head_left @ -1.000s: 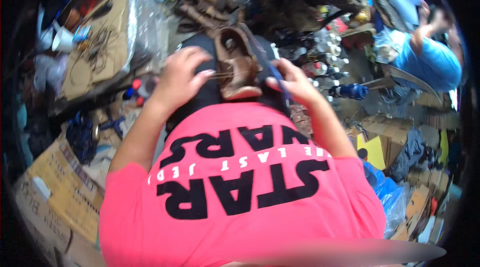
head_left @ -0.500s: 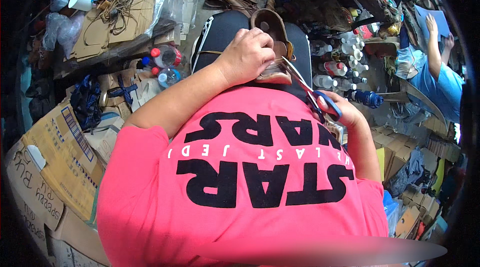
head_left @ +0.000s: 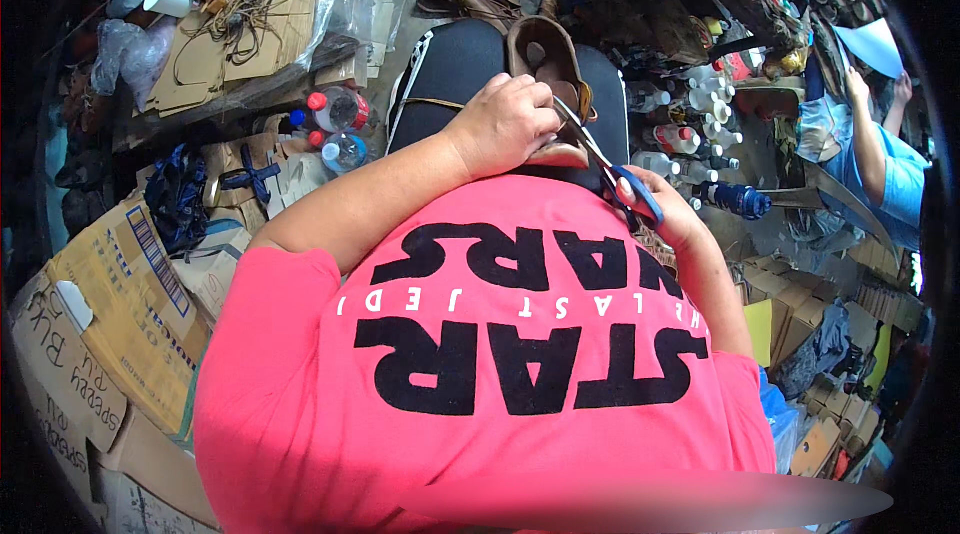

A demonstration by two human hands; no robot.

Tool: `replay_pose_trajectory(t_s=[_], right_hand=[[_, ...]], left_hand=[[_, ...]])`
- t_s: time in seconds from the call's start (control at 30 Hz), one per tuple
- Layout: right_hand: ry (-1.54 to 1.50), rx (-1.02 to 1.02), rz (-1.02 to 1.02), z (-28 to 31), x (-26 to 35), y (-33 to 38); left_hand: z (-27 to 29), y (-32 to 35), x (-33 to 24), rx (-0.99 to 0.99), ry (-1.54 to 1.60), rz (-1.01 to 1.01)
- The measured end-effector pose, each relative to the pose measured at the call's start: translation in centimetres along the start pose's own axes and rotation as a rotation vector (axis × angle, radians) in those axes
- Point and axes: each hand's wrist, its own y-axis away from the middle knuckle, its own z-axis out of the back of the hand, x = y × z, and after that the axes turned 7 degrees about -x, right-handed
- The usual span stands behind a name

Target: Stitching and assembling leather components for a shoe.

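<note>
A brown leather shoe (head_left: 541,38) lies across my lap, its open heel end pointing away from me. My left hand (head_left: 506,124) is closed over the front part of the shoe, its fingers pinched together; what they grip is hidden beneath them. A thin tan lace (head_left: 590,114) loops at the shoe's right side. In my right hand (head_left: 672,212) is a pair of scissors (head_left: 590,146) with blue handles. The blades slant up and left across the shoe, and their tips are right beside my left fingers.
Plastic bottles (head_left: 672,139) crowd the floor to my right, and a few more (head_left: 338,111) stand at my left. Flattened cardboard (head_left: 215,59) holds a tangle of cords (head_left: 240,24). Cardboard boxes (head_left: 120,304) are at lower left. Another person (head_left: 880,154) in blue lifts a pale sheet (head_left: 872,46).
The scissors and my right hand have moved slightly left and up, bringing the tips closer to my left fingers. My left hand shifted a little right. The other person's sheet has tilted.
</note>
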Motion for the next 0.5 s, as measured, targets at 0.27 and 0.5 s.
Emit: replay_pose_trajectory(t_s=[0.27, 0.5], right_hand=[[-0.055, 0.012, 0.013, -0.01, -0.71, -0.61], [-0.043, 0.015, 0.003, -0.32, -0.04, -0.18]], left_hand=[[-0.31, 0.18, 0.08, -0.036, 0.01, -0.018], [-0.34, 0.29, 0.12, -0.052, 0.027, -0.026]])
